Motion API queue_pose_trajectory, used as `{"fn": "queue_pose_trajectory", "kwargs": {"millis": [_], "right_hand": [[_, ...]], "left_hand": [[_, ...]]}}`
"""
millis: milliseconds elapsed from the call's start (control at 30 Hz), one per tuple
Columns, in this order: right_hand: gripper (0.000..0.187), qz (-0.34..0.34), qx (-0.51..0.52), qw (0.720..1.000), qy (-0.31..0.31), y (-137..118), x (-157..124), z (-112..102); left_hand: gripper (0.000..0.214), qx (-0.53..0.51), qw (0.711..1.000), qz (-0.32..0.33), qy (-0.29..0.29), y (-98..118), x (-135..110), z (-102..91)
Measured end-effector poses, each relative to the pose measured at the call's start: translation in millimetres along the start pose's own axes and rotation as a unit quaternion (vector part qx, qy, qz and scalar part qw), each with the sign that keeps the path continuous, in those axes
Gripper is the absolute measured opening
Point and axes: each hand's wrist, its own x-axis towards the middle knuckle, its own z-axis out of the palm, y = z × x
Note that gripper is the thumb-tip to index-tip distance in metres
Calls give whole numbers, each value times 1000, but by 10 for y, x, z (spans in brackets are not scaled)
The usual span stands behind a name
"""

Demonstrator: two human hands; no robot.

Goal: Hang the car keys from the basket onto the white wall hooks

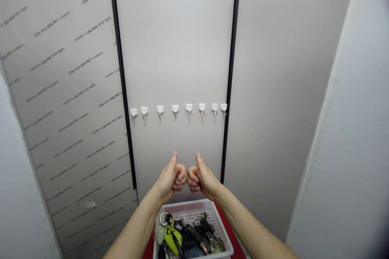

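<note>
Fists with thumbs up, our left hand (172,178) and right hand (202,179) hover clenched and empty, side by side, above the basket (194,209) of keys (182,236) under the hooks (175,109); we judge picking not begun, needing an opened hand lowered.

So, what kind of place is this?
Probably a narrow indoor nook in front of a tall cupboard: grey doors with long black handles, a row of white hooks on the middle door, and a basket of keys below.

The left hand (172,178) and right hand (200,179) touch, side by side. Above them a row of hooks (175,109) sits on the door (176,48); below them, keys (182,236) lie in a basket (194,210).
</note>
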Motion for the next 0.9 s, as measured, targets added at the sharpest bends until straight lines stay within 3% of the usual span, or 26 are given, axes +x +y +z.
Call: {"fn": "queue_pose_trajectory", "kwargs": {"millis": [533, 667, 733, 767, 833, 900], "right_hand": [[58, 19, -45, 999, -5, 40, -6, 33], [54, 20, -106, 994, 10, 220, 34, -13], [50, 22, -171, 984, 40, 395, 44, -67], [47, 29, -207, 976, 55, 500, 44, -99], [39, 52, -286, 954, 75, 724, 39, -165], [30, 65, -371, 923, 83, 943, 37, -222]], "left_hand": [[56, 35, 999, -10, -3, -78, -50, -49], [55, 131, 990, -19, 53, -211, -81, -213], [50, 257, 958, -18, 123, -330, -136, -368], [46, 340, 927, -17, 158, -396, -175, -452], [34, 503, 839, -15, 209, -532, -265, -611], [25, 614, 758, -23, 219, -669, -348, -727]]}}
